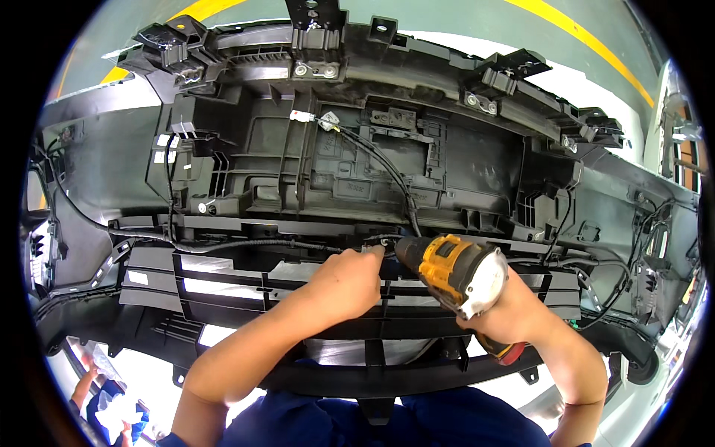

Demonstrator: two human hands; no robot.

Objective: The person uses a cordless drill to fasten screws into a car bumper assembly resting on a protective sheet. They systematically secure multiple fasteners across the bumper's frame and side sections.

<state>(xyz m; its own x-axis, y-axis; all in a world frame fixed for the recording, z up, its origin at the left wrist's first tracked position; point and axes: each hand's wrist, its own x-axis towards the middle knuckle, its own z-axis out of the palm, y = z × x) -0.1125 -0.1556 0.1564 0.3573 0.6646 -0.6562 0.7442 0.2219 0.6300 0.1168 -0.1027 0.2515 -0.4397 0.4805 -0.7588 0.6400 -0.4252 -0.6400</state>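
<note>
My right hand is wrapped round the grip of a yellow and black cordless drill. The drill lies almost level, its nose aimed left at the middle of a large black plastic car bumper. Right at the drill's tip, my left hand has its fingers pressed together against the bumper's cross bar. Whatever those fingertips hold is too small and too covered to name. A black wiring harness runs along the bar beside my left hand, with a branch up to a white connector.
Black brackets stand up along the bumper's far edge. Slatted grille openings lie under my forearms. More cables hang at the right end. At the lower left is another person's hand. Yellow lines mark the floor beyond.
</note>
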